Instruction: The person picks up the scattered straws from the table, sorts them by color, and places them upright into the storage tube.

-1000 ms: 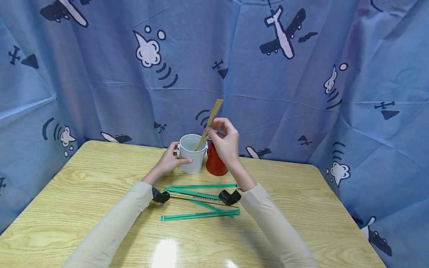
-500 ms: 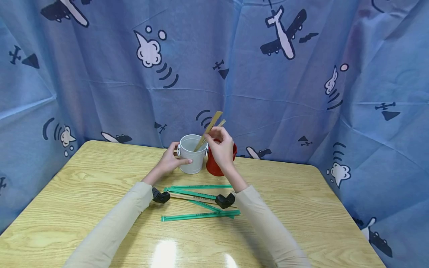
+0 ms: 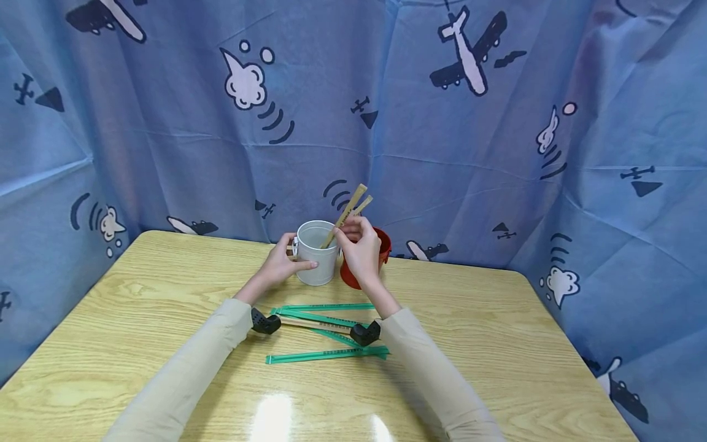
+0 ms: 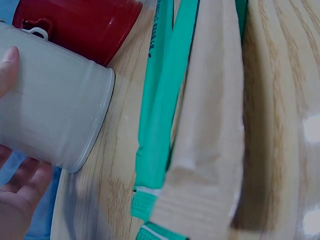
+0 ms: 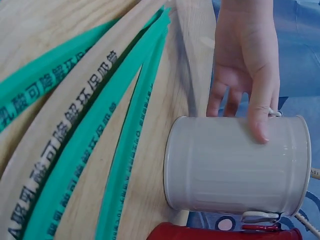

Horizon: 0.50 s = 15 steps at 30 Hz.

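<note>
My left hand (image 3: pixel 276 264) grips the small white bucket (image 3: pixel 316 270) from its left side, thumb across the front. In the left wrist view the thumb and fingers lie on either side of the white bucket (image 4: pixel 50 100). At the bucket's mouth my right hand (image 3: pixel 361 248) pinches a tan paper-wrapped straw (image 3: pixel 353 199), which stands tilted with its lower end inside. Another tan straw (image 3: pixel 366 201) pokes up just behind; its lower end is hidden by the hand. Neither wrist view shows the right hand.
A red bucket (image 3: pixel 383 245) stands right of the white one, partly behind the right hand. In front lie several green-wrapped straws (image 3: pixel 326 356) and a tan-wrapped straw (image 3: pixel 309 323) on the wooden table (image 3: pixel 193 270). A blue curtain (image 3: pixel 309 123) hangs behind.
My right hand has come down and slightly left, lowering the tan straw into the white bucket. The second tan straw and the red bucket's rim have come into view. My left hand stays put.
</note>
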Motion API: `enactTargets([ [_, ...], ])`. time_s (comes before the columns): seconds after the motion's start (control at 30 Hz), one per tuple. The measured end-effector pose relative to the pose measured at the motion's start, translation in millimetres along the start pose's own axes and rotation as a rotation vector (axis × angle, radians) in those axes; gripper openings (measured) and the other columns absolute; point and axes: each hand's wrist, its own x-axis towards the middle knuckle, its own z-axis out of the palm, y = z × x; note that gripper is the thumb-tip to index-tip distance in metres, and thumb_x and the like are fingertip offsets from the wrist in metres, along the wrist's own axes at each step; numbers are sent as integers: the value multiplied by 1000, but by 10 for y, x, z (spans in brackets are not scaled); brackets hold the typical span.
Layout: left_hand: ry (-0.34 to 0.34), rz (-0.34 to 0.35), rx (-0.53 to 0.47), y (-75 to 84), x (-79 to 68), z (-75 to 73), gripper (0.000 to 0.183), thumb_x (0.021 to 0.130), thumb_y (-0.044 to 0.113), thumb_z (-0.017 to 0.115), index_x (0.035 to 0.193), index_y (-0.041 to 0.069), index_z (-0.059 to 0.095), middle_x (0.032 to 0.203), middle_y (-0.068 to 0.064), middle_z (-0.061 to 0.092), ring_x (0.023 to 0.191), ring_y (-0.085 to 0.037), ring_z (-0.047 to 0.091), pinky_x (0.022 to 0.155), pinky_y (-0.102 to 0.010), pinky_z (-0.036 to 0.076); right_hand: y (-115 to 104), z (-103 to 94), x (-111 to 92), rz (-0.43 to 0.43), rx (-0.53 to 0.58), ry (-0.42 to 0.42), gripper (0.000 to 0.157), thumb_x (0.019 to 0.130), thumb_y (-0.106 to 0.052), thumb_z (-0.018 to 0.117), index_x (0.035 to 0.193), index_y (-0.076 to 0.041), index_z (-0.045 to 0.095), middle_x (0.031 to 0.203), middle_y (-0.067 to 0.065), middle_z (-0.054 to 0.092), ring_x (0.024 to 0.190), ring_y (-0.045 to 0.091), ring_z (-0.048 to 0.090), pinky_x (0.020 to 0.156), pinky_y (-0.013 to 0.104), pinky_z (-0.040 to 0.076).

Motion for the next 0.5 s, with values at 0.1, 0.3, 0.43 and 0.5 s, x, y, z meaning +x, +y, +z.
enactTargets([
  [0.1, 1, 0, 9, 6, -5, -3, 82, 78, 15, 79, 142, 4, 30, 137, -18, 43, 125, -39, 49, 103, -49, 45, 52, 7, 12, 29, 3, 10, 29, 85, -4, 71, 109, 8, 59, 99, 27, 68, 85, 39, 68, 70, 34, 59],
  [0.3, 5, -2, 30, 9, -7, 0, 82, 79, 15, 79, 142, 4, 30, 138, -19, 44, 126, -38, 49, 104, -49, 44, 125, 1, 16, 85, 18, 27, 26, 83, -6, 74, 103, 3, 60, 94, 22, 69, 77, 33, 70, 59, 24, 58],
  [0.43, 9, -5, 29, 10, -8, 3, 82, 78, 15, 80, 142, 5, 30, 138, -18, 45, 126, -38, 49, 104, -49, 44, 144, -11, 6, 97, 9, 22, 24, 83, -7, 74, 100, 2, 60, 92, 20, 68, 76, 31, 70, 60, 25, 59],
  [0.5, 9, -2, 31, 9, -9, 1, 82, 78, 15, 80, 142, 4, 30, 137, -19, 45, 125, -38, 49, 104, -49, 44, 146, -18, 3, 102, 10, 17, 24, 83, -7, 74, 100, 2, 60, 91, 19, 67, 76, 32, 70, 59, 25, 59],
])
